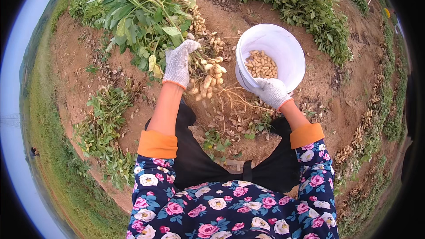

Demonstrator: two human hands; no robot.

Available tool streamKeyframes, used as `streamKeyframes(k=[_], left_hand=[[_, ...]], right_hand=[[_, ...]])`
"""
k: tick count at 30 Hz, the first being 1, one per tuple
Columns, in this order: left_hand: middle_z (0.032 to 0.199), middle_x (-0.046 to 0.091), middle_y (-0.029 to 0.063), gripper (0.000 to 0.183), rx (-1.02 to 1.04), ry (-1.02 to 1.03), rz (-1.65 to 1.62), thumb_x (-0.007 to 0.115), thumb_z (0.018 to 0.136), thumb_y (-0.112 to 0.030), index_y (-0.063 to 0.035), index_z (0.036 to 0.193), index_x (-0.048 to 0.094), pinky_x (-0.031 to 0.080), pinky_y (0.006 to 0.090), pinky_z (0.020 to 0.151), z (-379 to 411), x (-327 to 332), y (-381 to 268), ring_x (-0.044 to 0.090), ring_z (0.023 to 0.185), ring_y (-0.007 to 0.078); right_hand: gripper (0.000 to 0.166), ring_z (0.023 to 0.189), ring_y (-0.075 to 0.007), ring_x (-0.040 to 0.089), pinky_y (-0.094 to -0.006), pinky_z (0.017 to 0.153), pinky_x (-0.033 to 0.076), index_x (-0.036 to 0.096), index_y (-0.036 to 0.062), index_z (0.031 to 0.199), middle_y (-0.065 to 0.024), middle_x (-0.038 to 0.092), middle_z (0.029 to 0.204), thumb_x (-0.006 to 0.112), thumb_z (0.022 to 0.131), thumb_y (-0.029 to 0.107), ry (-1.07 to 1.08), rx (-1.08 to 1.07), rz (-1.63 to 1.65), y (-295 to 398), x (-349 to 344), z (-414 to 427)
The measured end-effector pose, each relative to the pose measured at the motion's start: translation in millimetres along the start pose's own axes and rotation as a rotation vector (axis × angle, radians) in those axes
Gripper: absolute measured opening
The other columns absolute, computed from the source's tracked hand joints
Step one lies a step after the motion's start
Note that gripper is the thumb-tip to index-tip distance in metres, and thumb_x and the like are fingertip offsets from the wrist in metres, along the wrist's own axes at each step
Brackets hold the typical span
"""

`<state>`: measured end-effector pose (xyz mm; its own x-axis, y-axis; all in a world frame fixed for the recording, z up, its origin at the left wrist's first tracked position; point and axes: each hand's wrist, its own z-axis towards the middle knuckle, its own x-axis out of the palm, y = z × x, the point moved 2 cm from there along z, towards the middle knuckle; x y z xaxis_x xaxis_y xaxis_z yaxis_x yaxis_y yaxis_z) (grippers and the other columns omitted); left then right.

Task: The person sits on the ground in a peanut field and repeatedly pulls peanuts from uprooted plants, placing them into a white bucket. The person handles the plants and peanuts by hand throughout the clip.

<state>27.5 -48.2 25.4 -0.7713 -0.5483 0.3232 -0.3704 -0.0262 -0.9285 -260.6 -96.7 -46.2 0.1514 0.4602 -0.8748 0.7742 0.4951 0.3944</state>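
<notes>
My left hand (180, 60), in a pale knit glove with an orange cuff, grips the stems of an uprooted peanut plant (142, 16). Its leaves spread up and to the left, while pods (209, 84) and roots (234, 96) hang to the right of the glove. On the right, my right hand (273, 92), gloved the same way, grasps the near rim of a white plastic bucket (289, 53). The bucket tilts towards me, and loose peanut pods (261, 64) lie on its bottom. My right fingers are partly hidden behind the bucket wall.
More peanut plants lie in a leafy heap (308, 10) at the upper right and in a row (106, 132) at the left. Plants with exposed pods (357, 136) line the right side. Dry leaves litter the brown soil (229, 119). A distant person (34, 152) is at far left.
</notes>
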Motion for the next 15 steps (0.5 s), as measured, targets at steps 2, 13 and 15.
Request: streamKeyframes(k=[2, 13, 15], left_hand=[[0.089, 0.066, 0.0031, 0.017, 0.029, -0.024, 0.060, 0.064, 0.080, -0.013, -0.0022, 0.093, 0.067, 0.044, 0.0274, 0.086, 12, -4, 0, 0.059, 0.089, 0.0129], [0.103, 0.058, 0.0044, 0.056, 0.267, -0.181, -0.025, 0.072, 0.073, -0.002, 0.0001, 0.121, 0.045, 0.048, 0.0268, 0.080, -2, 16, -14, 0.057, 0.088, 0.0129], [0.103, 0.058, 0.0046, 0.058, 0.252, -0.197, 0.019, 0.072, 0.071, -0.001, 0.0007, 0.122, 0.044, 0.048, 0.0263, 0.077, -4, 16, -14, 0.057, 0.087, 0.0130]], right_hand=[[0.033, 0.074, -0.0305, 0.065, -0.0400, 0.070, 0.052, 0.066, 0.0139, 0.108, -0.0119, 0.068, 0.086, 0.055, 0.086, 0.035, -0.001, -0.047, -0.036, 18, 0, -8], [0.026, 0.085, -0.0264, 0.064, -0.0355, 0.076, 0.050, 0.066, 0.0091, 0.099, -0.0105, 0.065, 0.089, 0.067, 0.082, 0.030, -0.566, -0.222, 0.586, 91, -69, -6], [0.029, 0.081, -0.0275, 0.063, -0.0367, 0.072, 0.050, 0.066, 0.0087, 0.094, -0.0098, 0.065, 0.087, 0.071, 0.078, 0.033, -0.493, -0.301, 0.417, 119, -59, -6]])
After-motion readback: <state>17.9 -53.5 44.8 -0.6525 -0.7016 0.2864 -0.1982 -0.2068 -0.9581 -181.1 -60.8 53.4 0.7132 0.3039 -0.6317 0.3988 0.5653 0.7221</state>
